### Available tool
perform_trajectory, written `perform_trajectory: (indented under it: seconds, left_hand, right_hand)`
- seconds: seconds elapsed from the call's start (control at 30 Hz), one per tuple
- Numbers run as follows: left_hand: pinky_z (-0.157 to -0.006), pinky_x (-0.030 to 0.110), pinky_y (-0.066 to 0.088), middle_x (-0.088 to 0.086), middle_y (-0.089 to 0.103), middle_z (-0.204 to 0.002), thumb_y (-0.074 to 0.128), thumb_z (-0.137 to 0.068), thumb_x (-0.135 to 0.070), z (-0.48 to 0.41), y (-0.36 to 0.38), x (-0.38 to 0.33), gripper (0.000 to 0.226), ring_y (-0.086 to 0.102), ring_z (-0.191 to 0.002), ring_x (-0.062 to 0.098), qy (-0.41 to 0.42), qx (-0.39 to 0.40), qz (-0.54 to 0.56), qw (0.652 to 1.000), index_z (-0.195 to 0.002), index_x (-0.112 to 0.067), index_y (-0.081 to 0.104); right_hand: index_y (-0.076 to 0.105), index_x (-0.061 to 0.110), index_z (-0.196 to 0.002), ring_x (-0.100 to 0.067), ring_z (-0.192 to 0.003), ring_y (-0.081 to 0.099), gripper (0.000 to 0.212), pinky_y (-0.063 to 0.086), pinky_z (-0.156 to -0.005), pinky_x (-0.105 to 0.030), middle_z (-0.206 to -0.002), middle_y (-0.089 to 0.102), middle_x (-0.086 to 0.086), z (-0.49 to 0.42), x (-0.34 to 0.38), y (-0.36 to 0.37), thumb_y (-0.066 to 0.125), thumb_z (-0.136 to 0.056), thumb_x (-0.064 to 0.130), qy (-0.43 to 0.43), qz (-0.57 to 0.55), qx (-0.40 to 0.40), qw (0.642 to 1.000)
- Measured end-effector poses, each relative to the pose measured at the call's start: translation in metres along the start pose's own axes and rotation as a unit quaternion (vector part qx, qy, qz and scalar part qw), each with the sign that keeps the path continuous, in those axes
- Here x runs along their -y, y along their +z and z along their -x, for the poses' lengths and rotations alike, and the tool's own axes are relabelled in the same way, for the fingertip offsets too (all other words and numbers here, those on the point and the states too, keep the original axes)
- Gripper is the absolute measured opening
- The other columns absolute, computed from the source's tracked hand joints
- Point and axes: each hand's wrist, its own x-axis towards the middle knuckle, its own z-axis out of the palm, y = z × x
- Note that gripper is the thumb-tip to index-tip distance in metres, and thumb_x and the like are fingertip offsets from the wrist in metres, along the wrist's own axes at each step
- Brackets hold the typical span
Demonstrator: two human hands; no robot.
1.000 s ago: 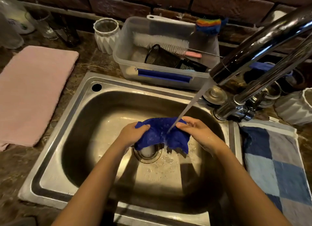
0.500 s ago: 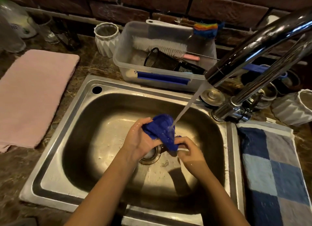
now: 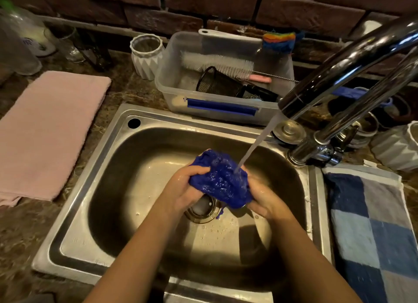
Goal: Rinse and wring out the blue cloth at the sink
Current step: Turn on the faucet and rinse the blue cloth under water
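Observation:
The blue cloth [image 3: 220, 178] is bunched into a wet wad over the drain [image 3: 200, 209] of the steel sink [image 3: 108, 158]. My left hand [image 3: 183, 189] grips its left side, thumb curled over the top. On the right side my right hand [image 3: 263, 196] grips the cloth from underneath. Water runs from the chrome tap [image 3: 339, 67] in a slanted stream straight onto the cloth. A small tail of cloth hangs down toward the drain.
A clear plastic tub [image 3: 217, 103] with a bottle brush and a black mesh cup stands behind the sink. A pink towel [image 3: 45, 130] lies left, a blue checked towel [image 3: 371, 230] right. White ribbed pots [image 3: 147, 56] and glasses line the brick wall.
The cloth, spread between both hands a second ago, was folded up and is now squeezed into a wad. My right hand came back up beside the cloth under the stream.

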Motion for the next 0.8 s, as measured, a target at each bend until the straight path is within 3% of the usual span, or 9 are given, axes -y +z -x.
perform_trajectory:
  seconds: [0.07, 0.2, 0.23, 0.3, 0.37, 0.47, 0.57, 0.67, 0.8]
  left_hand:
    - [-0.09, 0.042, 0.051, 0.016, 0.068, -0.103, 0.055, -0.067, 0.01, -0.001, -0.016, -0.007, 0.046, 0.064, -0.098, 0.03, -0.025, -0.002, -0.033, 0.999, -0.11, -0.006, 0.059]
    - [-0.053, 0.024, 0.057, 0.007, 0.069, -0.068, 0.071, -0.067, -0.006, 0.0, -0.033, -0.001, 0.014, 0.068, -0.059, 0.015, -0.127, 0.021, -0.167, 0.978, -0.079, -0.005, 0.064]
    - [-0.055, 0.024, 0.057, 0.007, 0.07, -0.074, 0.079, -0.062, -0.015, -0.002, -0.036, 0.003, 0.03, 0.069, -0.064, 0.015, -0.145, 0.023, -0.212, 0.966, -0.084, -0.006, 0.06]
    - [-0.078, 0.035, 0.058, 0.013, 0.069, -0.104, 0.087, -0.053, -0.029, -0.012, -0.04, 0.012, 0.065, 0.068, -0.093, 0.026, -0.164, -0.017, -0.296, 0.941, -0.105, -0.007, 0.056]
    - [-0.094, 0.046, 0.051, 0.016, 0.066, -0.116, 0.087, -0.056, -0.032, -0.019, -0.041, 0.02, 0.076, 0.064, -0.107, 0.032, -0.161, -0.064, -0.329, 0.928, -0.12, -0.008, 0.055]
    - [-0.097, 0.047, 0.049, 0.018, 0.069, -0.11, 0.072, -0.079, -0.021, -0.024, -0.044, 0.022, 0.049, 0.065, -0.103, 0.033, -0.132, -0.141, -0.27, 0.943, -0.121, -0.002, 0.057]
    - [-0.082, 0.038, 0.055, 0.014, 0.071, -0.097, 0.061, -0.088, -0.027, -0.024, -0.033, 0.023, 0.028, 0.066, -0.09, 0.027, -0.089, -0.143, -0.132, 0.977, -0.109, -0.008, 0.062]
    - [-0.069, 0.035, 0.055, 0.01, 0.074, -0.084, 0.053, -0.09, -0.043, -0.029, -0.01, 0.037, 0.039, 0.068, -0.083, 0.023, -0.052, -0.152, -0.097, 0.982, -0.104, -0.009, 0.066]
    - [-0.076, 0.035, 0.054, 0.009, 0.07, -0.092, 0.048, -0.092, -0.044, -0.035, 0.003, 0.058, 0.042, 0.066, -0.089, 0.022, -0.036, -0.162, -0.055, 0.985, -0.109, -0.01, 0.065]
  right_hand:
    - [0.064, 0.015, -0.097, -0.023, -0.086, 0.069, 0.017, 0.057, -0.075, -0.034, -0.095, 0.071, -0.009, -0.001, 0.01, -0.001, 0.051, -0.091, 0.023, -0.047, 0.005, -0.044, 0.998]
    - [0.06, 0.017, -0.086, -0.022, -0.079, 0.059, 0.018, 0.048, -0.079, -0.036, -0.084, 0.062, -0.007, -0.006, 0.025, 0.001, 0.048, -0.094, 0.028, -0.119, 0.121, -0.141, 0.975]
    - [0.06, 0.018, -0.085, -0.021, -0.077, 0.058, 0.02, 0.048, -0.077, -0.035, -0.081, 0.061, -0.006, -0.007, 0.025, 0.003, 0.048, -0.095, 0.03, -0.128, 0.149, -0.145, 0.97]
    - [0.06, 0.019, -0.087, -0.019, -0.076, 0.058, 0.021, 0.047, -0.074, -0.032, -0.081, 0.062, -0.005, -0.009, 0.022, 0.008, 0.046, -0.095, 0.032, -0.141, 0.192, -0.135, 0.962]
    - [0.06, 0.019, -0.093, -0.017, -0.079, 0.06, 0.02, 0.049, -0.074, -0.03, -0.086, 0.063, -0.003, -0.008, 0.019, 0.011, 0.044, -0.096, 0.03, -0.154, 0.175, -0.115, 0.966]
    - [0.061, 0.017, -0.098, -0.016, -0.082, 0.066, 0.019, 0.055, -0.075, -0.028, -0.09, 0.066, -0.003, 0.0, 0.019, 0.006, 0.044, -0.096, 0.026, -0.167, 0.12, -0.069, 0.976]
    - [0.06, 0.02, -0.093, -0.021, -0.083, 0.068, 0.008, 0.056, -0.072, -0.026, -0.09, 0.067, -0.008, 0.01, 0.013, 0.016, 0.054, -0.091, 0.026, -0.157, 0.214, -0.086, 0.96]
    - [0.062, 0.013, -0.08, -0.018, -0.072, 0.064, 0.024, 0.052, -0.061, -0.02, -0.076, 0.066, -0.006, 0.003, -0.013, 0.045, 0.062, -0.085, 0.037, -0.145, 0.269, -0.182, 0.935]
    - [0.054, 0.019, -0.067, -0.02, -0.07, 0.061, 0.036, 0.051, -0.067, -0.032, -0.069, 0.06, -0.006, -0.014, -0.018, 0.061, 0.051, -0.089, 0.047, -0.198, 0.251, -0.323, 0.891]
